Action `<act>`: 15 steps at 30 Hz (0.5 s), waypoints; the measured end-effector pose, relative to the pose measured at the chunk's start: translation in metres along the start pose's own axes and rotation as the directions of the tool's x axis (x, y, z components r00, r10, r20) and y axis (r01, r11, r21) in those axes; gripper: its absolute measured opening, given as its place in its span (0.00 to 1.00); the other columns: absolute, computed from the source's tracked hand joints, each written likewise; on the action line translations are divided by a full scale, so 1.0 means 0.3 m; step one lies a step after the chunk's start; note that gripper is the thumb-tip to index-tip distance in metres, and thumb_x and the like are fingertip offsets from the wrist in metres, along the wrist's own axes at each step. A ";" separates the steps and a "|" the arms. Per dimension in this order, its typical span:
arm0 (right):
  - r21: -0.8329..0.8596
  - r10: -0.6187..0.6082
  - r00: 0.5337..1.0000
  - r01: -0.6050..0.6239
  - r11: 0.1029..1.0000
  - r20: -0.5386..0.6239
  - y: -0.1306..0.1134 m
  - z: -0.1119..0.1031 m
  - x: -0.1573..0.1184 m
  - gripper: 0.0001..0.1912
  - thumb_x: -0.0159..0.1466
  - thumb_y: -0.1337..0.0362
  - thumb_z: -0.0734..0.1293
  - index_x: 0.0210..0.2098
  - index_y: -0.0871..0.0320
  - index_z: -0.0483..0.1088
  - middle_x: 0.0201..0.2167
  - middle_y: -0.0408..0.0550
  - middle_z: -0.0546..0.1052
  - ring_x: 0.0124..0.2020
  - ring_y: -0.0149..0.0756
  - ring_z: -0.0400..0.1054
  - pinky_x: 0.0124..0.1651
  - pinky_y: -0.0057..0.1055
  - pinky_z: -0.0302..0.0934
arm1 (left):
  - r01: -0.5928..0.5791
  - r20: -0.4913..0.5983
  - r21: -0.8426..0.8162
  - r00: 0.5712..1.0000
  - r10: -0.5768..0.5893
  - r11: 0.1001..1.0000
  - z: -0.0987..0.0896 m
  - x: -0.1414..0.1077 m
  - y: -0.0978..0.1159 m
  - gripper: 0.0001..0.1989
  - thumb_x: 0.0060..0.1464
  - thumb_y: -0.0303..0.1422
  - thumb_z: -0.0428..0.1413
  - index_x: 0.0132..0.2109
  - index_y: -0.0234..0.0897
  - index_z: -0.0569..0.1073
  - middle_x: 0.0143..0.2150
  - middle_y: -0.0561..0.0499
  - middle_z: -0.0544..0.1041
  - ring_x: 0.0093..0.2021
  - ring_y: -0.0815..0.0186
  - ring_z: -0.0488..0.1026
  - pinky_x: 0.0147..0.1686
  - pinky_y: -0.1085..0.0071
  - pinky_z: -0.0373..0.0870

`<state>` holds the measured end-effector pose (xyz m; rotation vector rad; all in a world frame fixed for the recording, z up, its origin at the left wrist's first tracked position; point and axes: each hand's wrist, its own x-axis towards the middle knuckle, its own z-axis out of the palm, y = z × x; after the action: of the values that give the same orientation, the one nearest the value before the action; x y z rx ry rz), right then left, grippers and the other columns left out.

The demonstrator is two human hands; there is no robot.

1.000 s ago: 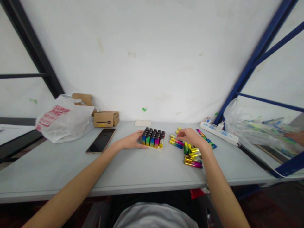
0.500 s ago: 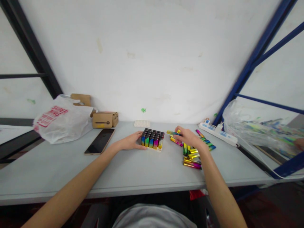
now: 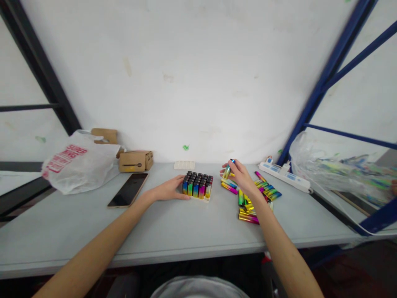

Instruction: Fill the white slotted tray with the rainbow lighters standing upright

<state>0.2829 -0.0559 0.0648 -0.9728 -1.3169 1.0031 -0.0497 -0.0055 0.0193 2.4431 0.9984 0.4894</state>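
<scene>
With our right hand (image 3: 240, 174) we're pinching one blue-and-yellow lighter (image 3: 228, 169) above the table (image 3: 173, 231), near the loose lighters (image 3: 248, 207). Our left hand (image 3: 169, 189) is steadying the block of upright lighters (image 3: 197, 186) in their white tray (image 3: 207, 200), thumb and fingers spread moderately wide at its left side.

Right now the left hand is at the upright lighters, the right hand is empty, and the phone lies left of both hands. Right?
One error: the right hand isn't empty; the head view shows it holding a lighter. Left hand at the upright lighters, phone left of both hands: correct.
</scene>
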 end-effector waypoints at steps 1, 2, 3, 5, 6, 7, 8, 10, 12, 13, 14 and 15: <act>0.034 0.009 1.000 -0.010 0.999 0.028 -0.001 0.005 -0.001 0.28 0.61 0.35 0.73 0.39 0.52 0.68 0.42 0.46 0.78 0.35 0.35 0.74 0.42 0.37 0.74 | -0.002 0.004 0.005 1.000 0.002 1.000 0.000 0.000 0.000 0.47 0.52 0.55 0.69 0.71 0.35 0.68 0.73 0.37 0.69 0.71 0.44 0.68 0.74 0.55 0.61; 0.054 0.007 0.998 -0.010 0.998 0.055 0.000 0.009 -0.002 0.27 0.62 0.36 0.73 0.40 0.52 0.69 0.41 0.46 0.77 0.34 0.34 0.74 0.42 0.37 0.75 | -0.005 0.006 0.007 1.000 0.005 1.000 0.000 0.000 -0.001 0.47 0.53 0.55 0.69 0.71 0.35 0.68 0.72 0.38 0.69 0.71 0.44 0.68 0.74 0.55 0.61; 0.060 -0.005 0.997 0.001 0.998 0.073 0.001 0.013 0.000 0.26 0.62 0.37 0.73 0.42 0.52 0.69 0.39 0.44 0.77 0.32 0.33 0.72 0.41 0.37 0.75 | -0.009 0.005 0.006 1.000 0.009 1.000 0.000 0.000 -0.003 0.46 0.53 0.55 0.69 0.71 0.35 0.68 0.72 0.38 0.70 0.70 0.44 0.69 0.73 0.55 0.62; 0.032 -0.042 0.996 0.040 0.999 0.074 0.010 0.019 0.006 0.26 0.62 0.37 0.73 0.43 0.52 0.71 0.32 0.40 0.72 0.29 0.31 0.68 0.38 0.35 0.74 | -0.018 -0.003 -0.001 1.000 0.018 1.000 0.001 0.000 -0.007 0.46 0.53 0.55 0.69 0.70 0.36 0.69 0.71 0.38 0.71 0.69 0.44 0.70 0.73 0.55 0.63; 0.006 -0.055 0.996 0.055 0.998 0.066 0.017 0.022 0.010 0.27 0.62 0.36 0.72 0.43 0.53 0.72 0.29 0.38 0.69 0.27 0.31 0.65 0.35 0.33 0.72 | -0.022 -0.006 -0.005 1.000 0.022 1.000 0.002 0.001 -0.008 0.46 0.52 0.55 0.69 0.70 0.36 0.69 0.71 0.38 0.71 0.69 0.44 0.70 0.72 0.55 0.64; -0.021 -0.061 0.996 0.062 0.998 0.061 0.025 0.025 0.014 0.28 0.62 0.35 0.71 0.43 0.53 0.72 0.26 0.37 0.66 0.26 0.30 0.62 0.32 0.30 0.70 | -0.023 -0.009 -0.007 1.000 0.023 1.000 0.002 0.001 -0.009 0.45 0.52 0.55 0.69 0.70 0.36 0.69 0.71 0.38 0.72 0.69 0.44 0.70 0.72 0.55 0.64; -0.044 -0.056 0.996 0.059 0.997 0.065 0.033 0.027 0.017 0.29 0.62 0.34 0.70 0.43 0.53 0.71 0.25 0.36 0.64 0.25 0.30 0.60 0.29 0.28 0.67 | -0.024 -0.010 -0.006 1.000 0.023 1.000 0.002 0.001 -0.008 0.45 0.52 0.54 0.69 0.70 0.36 0.69 0.71 0.38 0.72 0.69 0.44 0.70 0.72 0.55 0.64; -0.102 -0.023 0.996 0.032 0.994 0.089 0.046 0.030 0.019 0.29 0.64 0.32 0.66 0.42 0.52 0.69 0.24 0.35 0.63 0.22 0.29 0.57 0.25 0.26 0.59 | -0.024 -0.013 0.001 1.000 0.024 1.000 0.001 0.001 -0.004 0.45 0.53 0.54 0.69 0.70 0.36 0.69 0.71 0.39 0.71 0.68 0.44 0.71 0.72 0.55 0.63; -0.208 0.003 0.996 0.015 0.978 0.086 0.050 0.034 0.015 0.28 0.67 0.32 0.61 0.41 0.51 0.66 0.23 0.34 0.62 0.21 0.29 0.55 0.23 0.26 0.54 | -0.029 -0.015 -0.001 0.999 0.029 1.000 0.000 0.000 0.002 0.44 0.53 0.54 0.69 0.70 0.37 0.70 0.71 0.40 0.72 0.68 0.44 0.71 0.72 0.55 0.63; -0.277 0.002 0.998 0.017 0.961 0.068 0.048 0.036 0.011 0.28 0.68 0.32 0.59 0.40 0.51 0.66 0.22 0.34 0.61 0.20 0.30 0.55 0.24 0.26 0.52 | -0.032 -0.013 -0.004 0.999 0.032 0.999 -0.001 0.000 0.004 0.44 0.53 0.54 0.69 0.70 0.37 0.70 0.71 0.40 0.71 0.68 0.44 0.71 0.72 0.55 0.64; -0.351 -0.013 0.999 0.029 0.936 0.048 0.043 0.039 0.006 0.28 0.69 0.33 0.58 0.39 0.51 0.65 0.22 0.35 0.62 0.21 0.31 0.56 0.24 0.27 0.52 | -0.036 -0.010 -0.008 0.999 0.036 0.999 -0.001 0.000 0.005 0.44 0.53 0.54 0.69 0.70 0.38 0.70 0.71 0.40 0.71 0.68 0.44 0.71 0.72 0.55 0.64; -0.423 -0.044 0.999 0.054 0.905 0.032 0.037 0.042 0.000 0.27 0.70 0.33 0.57 0.38 0.51 0.65 0.22 0.36 0.63 0.22 0.32 0.57 0.26 0.28 0.53 | -0.039 -0.006 -0.009 0.999 0.039 0.999 -0.001 0.001 0.005 0.44 0.53 0.54 0.69 0.70 0.38 0.70 0.72 0.40 0.71 0.68 0.44 0.71 0.72 0.55 0.63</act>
<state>0.2700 -0.0528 0.0546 -1.2494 -1.6088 0.6991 -0.0490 -0.0061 0.0204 2.4583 0.9500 0.5134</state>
